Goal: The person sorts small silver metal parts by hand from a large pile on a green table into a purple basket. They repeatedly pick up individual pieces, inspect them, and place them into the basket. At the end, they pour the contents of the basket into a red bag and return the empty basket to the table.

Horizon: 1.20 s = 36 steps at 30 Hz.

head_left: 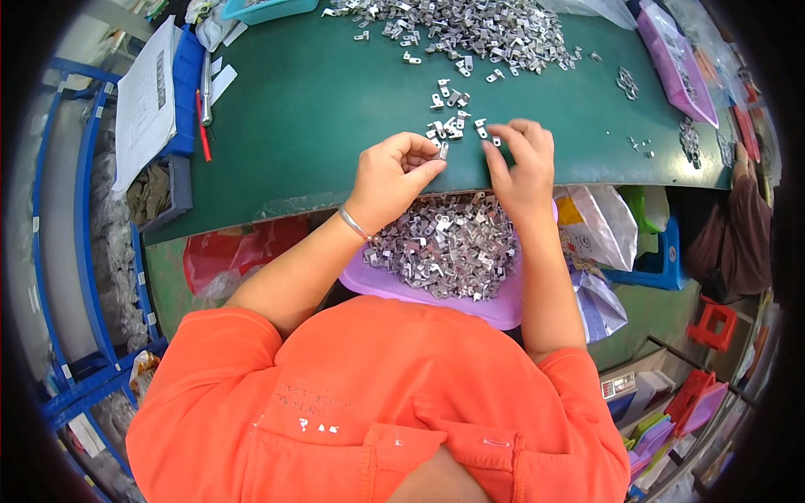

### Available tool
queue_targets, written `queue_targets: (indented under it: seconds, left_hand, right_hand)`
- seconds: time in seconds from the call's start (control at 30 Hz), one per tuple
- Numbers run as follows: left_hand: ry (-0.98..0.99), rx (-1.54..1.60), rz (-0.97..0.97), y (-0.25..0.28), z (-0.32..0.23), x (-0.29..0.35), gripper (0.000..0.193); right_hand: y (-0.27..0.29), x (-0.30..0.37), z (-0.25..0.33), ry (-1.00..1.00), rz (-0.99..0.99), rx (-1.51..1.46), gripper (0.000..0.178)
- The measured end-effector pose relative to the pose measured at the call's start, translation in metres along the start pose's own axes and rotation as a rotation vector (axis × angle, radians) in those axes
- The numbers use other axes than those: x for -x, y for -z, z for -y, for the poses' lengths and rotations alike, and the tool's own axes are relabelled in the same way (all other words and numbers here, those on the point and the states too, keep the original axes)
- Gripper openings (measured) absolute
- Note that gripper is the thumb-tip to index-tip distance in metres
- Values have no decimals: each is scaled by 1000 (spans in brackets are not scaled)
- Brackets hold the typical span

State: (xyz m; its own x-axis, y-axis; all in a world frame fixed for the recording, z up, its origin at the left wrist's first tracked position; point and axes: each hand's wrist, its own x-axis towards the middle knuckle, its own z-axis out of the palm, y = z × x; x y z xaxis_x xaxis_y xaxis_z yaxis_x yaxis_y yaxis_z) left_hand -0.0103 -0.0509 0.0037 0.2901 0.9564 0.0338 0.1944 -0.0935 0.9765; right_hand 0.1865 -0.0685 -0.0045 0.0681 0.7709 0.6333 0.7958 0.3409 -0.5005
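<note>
My left hand [392, 178], with a silver bangle on its wrist, pinches a small bent metal bracket [443, 151] between thumb and forefinger at the front of the green table [319, 117]. To its right, my right hand [525, 163] hovers over the table edge, thumb and forefinger apart, beside a loose bracket [496, 141]. Another bracket [480, 128] lies just beyond the right fingertips. Several more form a small group [449, 127] past my left hand. Under my hands, a purple tray [377, 277] holds a heap of similar silver brackets [449, 247].
A large bracket pile [495, 29] covers the table's far side. Toward the right stand a pink basket [692, 92] and small metal parts [641, 147]. A blue bin [186, 92], papers [149, 101] and a red pen [204, 126] are at left. Someone's dark sleeve [749, 201] shows far right.
</note>
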Motion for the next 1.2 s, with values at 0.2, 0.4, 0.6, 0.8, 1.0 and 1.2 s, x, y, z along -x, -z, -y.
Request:
queue_targets:
  seconds: [0.2, 0.4, 0.6, 0.8, 1.0, 1.2]
  left_hand:
    - [221, 425, 101, 8, 0, -4, 19]
    - [279, 445, 150, 16, 0, 0, 17]
    - [-37, 158, 497, 30, -4, 7, 11]
    - [-141, -94, 489, 25, -11, 7, 10]
    - [-21, -26, 392, 20, -5, 5, 15]
    - [179, -21, 257, -3, -6, -4, 22]
  right_hand:
    - [-20, -1, -9, -22, -4, 238, 9]
    - [11, 17, -1, 75, 146, -147, 4]
    - [25, 31, -6, 12, 137, -14, 4]
    - [6, 15, -18, -139, 1, 209, 13]
    - [1, 26, -15, -112, -16, 28, 11]
    - [2, 23, 0, -159, -61, 148, 21]
